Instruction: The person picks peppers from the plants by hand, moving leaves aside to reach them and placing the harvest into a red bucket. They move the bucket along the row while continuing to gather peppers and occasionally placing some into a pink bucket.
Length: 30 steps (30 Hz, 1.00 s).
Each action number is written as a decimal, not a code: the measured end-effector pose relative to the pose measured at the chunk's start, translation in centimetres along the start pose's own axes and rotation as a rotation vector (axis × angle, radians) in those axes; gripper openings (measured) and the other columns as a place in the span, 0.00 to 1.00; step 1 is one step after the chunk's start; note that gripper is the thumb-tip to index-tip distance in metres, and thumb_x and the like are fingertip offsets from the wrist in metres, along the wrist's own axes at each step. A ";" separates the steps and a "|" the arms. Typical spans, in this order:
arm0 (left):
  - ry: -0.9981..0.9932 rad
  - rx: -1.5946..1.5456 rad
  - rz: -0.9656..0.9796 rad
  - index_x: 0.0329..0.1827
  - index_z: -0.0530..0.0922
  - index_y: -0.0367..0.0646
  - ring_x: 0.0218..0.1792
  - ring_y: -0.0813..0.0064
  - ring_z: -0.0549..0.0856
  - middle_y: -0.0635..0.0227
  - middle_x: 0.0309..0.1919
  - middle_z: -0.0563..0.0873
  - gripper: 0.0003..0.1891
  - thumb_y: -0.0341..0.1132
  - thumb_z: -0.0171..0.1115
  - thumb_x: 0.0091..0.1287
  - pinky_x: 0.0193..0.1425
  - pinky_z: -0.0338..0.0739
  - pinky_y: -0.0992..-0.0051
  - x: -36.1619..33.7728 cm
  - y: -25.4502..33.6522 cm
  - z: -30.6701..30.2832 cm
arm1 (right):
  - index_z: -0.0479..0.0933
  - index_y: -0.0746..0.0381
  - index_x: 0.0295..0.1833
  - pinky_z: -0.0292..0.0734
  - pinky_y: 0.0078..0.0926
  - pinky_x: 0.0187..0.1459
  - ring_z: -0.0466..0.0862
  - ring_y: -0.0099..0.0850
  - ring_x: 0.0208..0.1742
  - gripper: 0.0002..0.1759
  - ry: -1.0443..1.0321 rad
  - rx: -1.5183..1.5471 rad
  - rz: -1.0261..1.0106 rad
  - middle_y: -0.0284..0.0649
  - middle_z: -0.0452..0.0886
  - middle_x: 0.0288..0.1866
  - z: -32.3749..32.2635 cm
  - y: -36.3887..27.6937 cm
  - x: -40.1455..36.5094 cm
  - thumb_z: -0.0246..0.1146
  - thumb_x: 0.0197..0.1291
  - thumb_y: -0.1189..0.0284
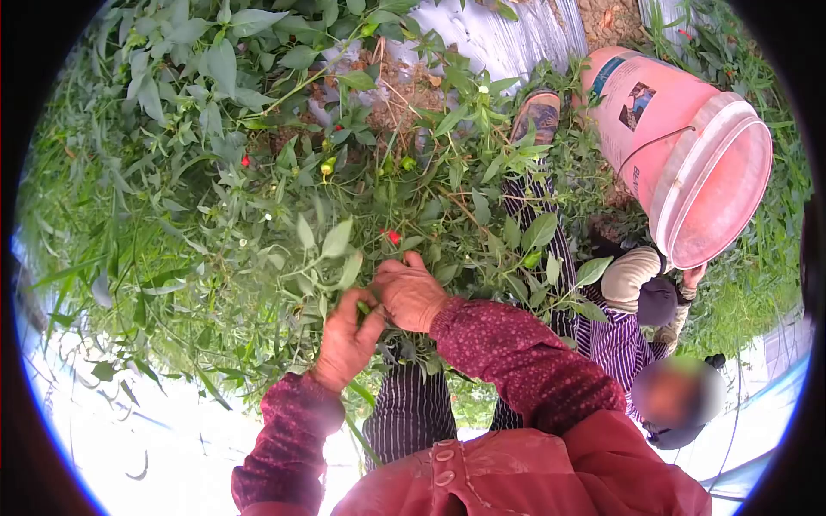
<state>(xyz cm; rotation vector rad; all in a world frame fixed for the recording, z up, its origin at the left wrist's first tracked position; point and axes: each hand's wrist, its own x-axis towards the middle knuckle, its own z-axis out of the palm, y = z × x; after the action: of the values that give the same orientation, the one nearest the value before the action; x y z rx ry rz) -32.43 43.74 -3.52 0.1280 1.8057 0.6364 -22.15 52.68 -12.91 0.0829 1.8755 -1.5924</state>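
Both my hands are close together among leafy pepper plants at the middle of the head view. My left hand (348, 335) is closed on a green stem (363, 311), with leaves standing up beside the fingers. My right hand (411, 294) touches it from the right; its fingers are bent together, and what they hold, if anything, is hidden. Just above the right hand a red pepper (392, 236) shows between leaves. Farther up hang a yellow-green pepper (328, 166) and a green one (407, 162).
A pink bucket (658, 129) lies tilted at the upper right, its opening facing down and right. Beside it is another person (615, 335) in striped clothing, with a hand at the bucket's rim. Silvery plastic sheeting (482, 39) covers soil at the top.
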 end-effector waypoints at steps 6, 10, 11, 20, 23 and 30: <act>-0.222 -0.327 -0.071 0.35 0.73 0.39 0.30 0.79 0.82 0.65 0.31 0.83 0.03 0.23 0.52 0.62 0.30 0.78 0.80 -0.1 5.5 -1.6 | 0.80 0.55 0.33 0.59 0.39 0.54 0.72 0.28 0.45 0.06 -0.028 -0.162 0.033 0.27 0.79 0.34 0.8 0.0 -0.3 0.60 0.48 0.69; 0.013 0.100 0.234 0.40 0.78 0.37 0.37 0.70 0.84 0.61 0.34 0.84 0.10 0.19 0.52 0.57 0.40 0.77 0.75 7.5 11.5 -5.1 | 0.80 0.54 0.28 0.59 0.38 0.52 0.72 0.28 0.43 0.05 -0.042 -0.258 0.028 0.27 0.78 0.29 1.9 0.6 -0.8 0.59 0.46 0.68; 0.006 0.189 0.285 0.41 0.79 0.38 0.37 0.68 0.83 0.60 0.35 0.84 0.11 0.21 0.53 0.57 0.42 0.77 0.73 10.5 10.8 -4.9 | 0.80 0.54 0.28 0.59 0.38 0.52 0.72 0.28 0.43 0.05 -0.036 -0.264 0.029 0.27 0.78 0.29 2.6 1.0 -0.7 0.59 0.46 0.68; -0.331 1.101 0.144 0.50 0.80 0.47 0.39 0.57 0.84 0.58 0.36 0.84 0.18 0.31 0.58 0.55 0.44 0.78 0.62 25.5 -3.7 4.9 | 0.77 0.53 0.24 0.57 0.40 0.53 0.71 0.29 0.43 0.05 0.213 -0.179 -0.004 0.28 0.75 0.26 4.7 1.5 -0.3 0.59 0.48 0.67; -0.503 1.332 0.163 0.37 0.84 0.43 0.38 0.63 0.86 0.63 0.34 0.86 0.09 0.29 0.56 0.58 0.39 0.80 0.60 26.5 -5.0 6.1 | 0.77 0.56 0.27 0.56 0.36 0.55 0.68 0.27 0.40 0.05 0.066 -0.194 0.034 0.29 0.73 0.26 3.5 1.0 -0.2 0.62 0.48 0.66; -0.432 1.505 0.264 0.33 0.86 0.48 0.39 0.66 0.86 0.67 0.33 0.87 0.08 0.30 0.59 0.55 0.40 0.80 0.67 23.0 -1.1 4.9 | 0.78 0.55 0.27 0.58 0.36 0.51 0.69 0.26 0.41 0.05 0.025 -0.151 0.043 0.27 0.75 0.25 2.6 0.5 0.3 0.62 0.47 0.67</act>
<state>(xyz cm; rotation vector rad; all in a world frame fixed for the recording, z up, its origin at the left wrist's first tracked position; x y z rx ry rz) -35.41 53.59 -24.64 1.3896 1.4764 -0.6648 -21.04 50.35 -13.59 0.0775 1.9933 -1.4226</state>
